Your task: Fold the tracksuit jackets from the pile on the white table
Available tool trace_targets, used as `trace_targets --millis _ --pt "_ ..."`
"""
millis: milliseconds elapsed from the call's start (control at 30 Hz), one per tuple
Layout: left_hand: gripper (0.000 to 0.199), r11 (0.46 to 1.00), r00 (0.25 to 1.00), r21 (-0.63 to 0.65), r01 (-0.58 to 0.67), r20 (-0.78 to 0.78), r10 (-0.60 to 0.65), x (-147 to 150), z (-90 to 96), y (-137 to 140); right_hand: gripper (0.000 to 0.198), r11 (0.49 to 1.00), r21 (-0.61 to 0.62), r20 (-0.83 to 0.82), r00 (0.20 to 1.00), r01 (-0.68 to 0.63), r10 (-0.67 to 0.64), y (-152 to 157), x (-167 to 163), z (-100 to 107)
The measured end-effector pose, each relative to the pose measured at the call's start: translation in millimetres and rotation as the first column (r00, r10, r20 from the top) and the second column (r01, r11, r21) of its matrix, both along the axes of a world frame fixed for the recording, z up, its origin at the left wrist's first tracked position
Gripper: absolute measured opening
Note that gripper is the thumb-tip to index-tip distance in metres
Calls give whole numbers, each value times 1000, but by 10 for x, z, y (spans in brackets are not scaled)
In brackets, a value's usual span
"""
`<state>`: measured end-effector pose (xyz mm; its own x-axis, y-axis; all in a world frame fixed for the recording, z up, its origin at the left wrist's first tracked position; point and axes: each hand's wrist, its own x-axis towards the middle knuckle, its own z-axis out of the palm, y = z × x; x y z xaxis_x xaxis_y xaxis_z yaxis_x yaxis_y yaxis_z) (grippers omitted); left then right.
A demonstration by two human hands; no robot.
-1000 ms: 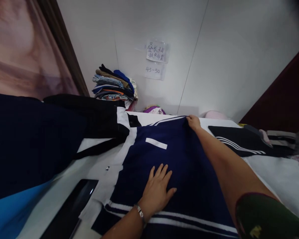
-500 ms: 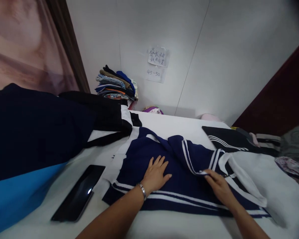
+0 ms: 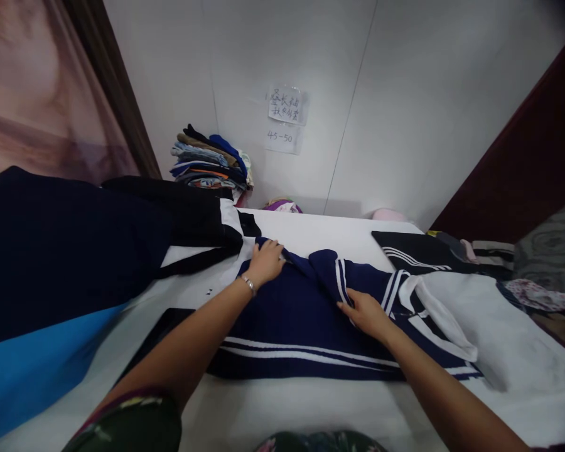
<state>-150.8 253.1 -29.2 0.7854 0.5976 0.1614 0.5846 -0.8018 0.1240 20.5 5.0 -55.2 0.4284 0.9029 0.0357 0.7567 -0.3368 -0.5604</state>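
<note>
Holding both hands well apart from each other on a navy garment (image 3: 282, 314), spread over the white table (image 3: 287, 405) just in front of the body, with its white-edged collar (image 3: 447, 320) toward the right end. Pinching a white-striped fold (image 3: 341, 276) of that garment between thumb and fingers of the right hand (image 3: 370, 314). Reaching with the left hand (image 3: 267, 262) to the far left corner of the same garment, with fingers bent down onto the cloth; cannot tell whether gripping it or only pressing on it. Wearing a silver bracelet (image 3: 249, 285) on the left wrist and a dark green sleeve (image 3: 132, 420) higher up that arm. Can see 2 white stripes running along the near side of the navy garment. Can make out at left a black garment (image 3: 183, 210) with a white panel, a dark cloth (image 3: 66, 263) with bright blue below it, and a flat black device (image 3: 167, 321) partly hidden behind the left forearm. Can see at right a white cloth (image 3: 513, 333) beside the collar and a folded black garment (image 3: 419, 248) with white stripes. Can find farther back a stack of folded clothes (image 3: 209, 163) by the wall, and 2 paper notes (image 3: 286, 103) stuck on it, with "45-50" on the lower.
</note>
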Motion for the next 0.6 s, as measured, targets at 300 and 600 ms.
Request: trace_targets --millis 300,600 --pt "32 994 991 109 30 -132 -16 271 -13 801 25 862 335 -609 786 380 -109 431 1228 811" --pt "29 962 996 261 79 -50 -68 43 426 905 14 419 848 -373 927 326 33 309 2283 1684"
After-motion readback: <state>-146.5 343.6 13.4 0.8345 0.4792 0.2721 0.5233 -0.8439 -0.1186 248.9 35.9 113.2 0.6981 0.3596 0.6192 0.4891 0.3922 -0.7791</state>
